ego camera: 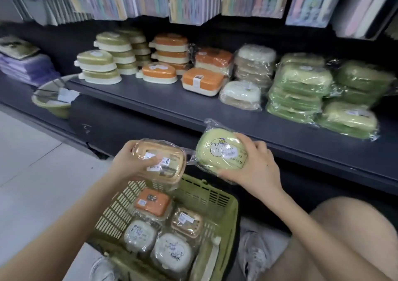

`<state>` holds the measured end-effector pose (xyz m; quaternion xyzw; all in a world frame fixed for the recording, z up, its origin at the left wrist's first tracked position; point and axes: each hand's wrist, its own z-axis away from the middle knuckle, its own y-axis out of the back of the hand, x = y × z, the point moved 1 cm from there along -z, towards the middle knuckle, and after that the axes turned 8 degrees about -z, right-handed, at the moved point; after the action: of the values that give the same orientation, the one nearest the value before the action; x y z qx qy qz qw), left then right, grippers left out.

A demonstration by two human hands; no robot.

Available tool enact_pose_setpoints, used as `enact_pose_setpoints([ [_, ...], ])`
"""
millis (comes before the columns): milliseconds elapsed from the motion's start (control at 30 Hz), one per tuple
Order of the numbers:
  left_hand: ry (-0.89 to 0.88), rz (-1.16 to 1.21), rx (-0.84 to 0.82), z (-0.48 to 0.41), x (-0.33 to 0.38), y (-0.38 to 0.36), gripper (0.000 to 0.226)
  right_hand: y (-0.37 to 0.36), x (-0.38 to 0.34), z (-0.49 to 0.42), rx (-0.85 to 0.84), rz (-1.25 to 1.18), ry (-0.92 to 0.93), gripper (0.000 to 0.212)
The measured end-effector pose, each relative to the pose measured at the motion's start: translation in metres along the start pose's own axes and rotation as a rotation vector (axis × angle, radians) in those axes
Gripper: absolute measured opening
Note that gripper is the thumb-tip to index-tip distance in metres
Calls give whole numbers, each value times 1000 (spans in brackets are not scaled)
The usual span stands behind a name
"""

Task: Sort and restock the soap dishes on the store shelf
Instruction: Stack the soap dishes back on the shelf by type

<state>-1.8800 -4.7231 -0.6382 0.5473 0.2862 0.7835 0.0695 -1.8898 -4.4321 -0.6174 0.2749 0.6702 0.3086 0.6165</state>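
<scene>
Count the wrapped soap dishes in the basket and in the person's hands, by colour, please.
Orange dish: 1, in the basket
Amber dishes: 2, basket and left hand
White dishes: 2, in the basket
Green dish: 1, right hand
Total: 6

Dark shelf (150,99) under stacked soap dishes (301,87)

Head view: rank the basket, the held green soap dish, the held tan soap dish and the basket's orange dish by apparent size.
Largest: basket.
Then green soap dish and tan soap dish: alike, not ranked.
Smallest-looking: orange dish; it sits lower, farther from the camera, so true size is unsure.
</scene>
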Motion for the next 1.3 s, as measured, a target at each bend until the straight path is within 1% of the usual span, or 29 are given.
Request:
enact_pose_setpoints([
  [100,-59,52,-33,11,47,-14,54,49,14,-1,106,21,-26,97],
  [167,-82,85,-75,17,75,-26,56,79,26,-3,161,52,-70,99],
  [333,-79,149,-180,24,127,-64,63,137,69,-8,169,128,-219,106],
  [433,-93,147,-234,27,152,-87,63,170,98,-9,238,112,-288,106],
  [500,-99,135,-250,26,168,-101,67,194,116,-13,325,86,-306,105],
  [567,-110,124,-259,25,182,-114,75,214,130,-23,379,61,-323,103],
  [700,-114,97,-287,24,204,-138,88,237,153,-55,347,90,-354,102],
  [767,-110,90,-302,23,211,-147,95,244,160,-72,315,111,-354,105],
  [833,-106,85,-316,23,217,-154,96,249,168,-88,283,119,-345,108],
  [900,-101,90,-321,22,220,-160,93,248,176,-102,259,60,-321,109],
  [1000,-98,89,-321,21,223,-165,94,243,188,-116,251,-120,-279,105],
  [1100,-97,80,-320,20,225,-169,96,238,196,-123,260,-113,-253,99],
  [1200,-95,69,-330,20,225,-172,97,236,197,-123,322,0,-174,87],
  [1300,-93,68,-341,20,224,-177,98,229,194,-117,481,80,-108,76],
])
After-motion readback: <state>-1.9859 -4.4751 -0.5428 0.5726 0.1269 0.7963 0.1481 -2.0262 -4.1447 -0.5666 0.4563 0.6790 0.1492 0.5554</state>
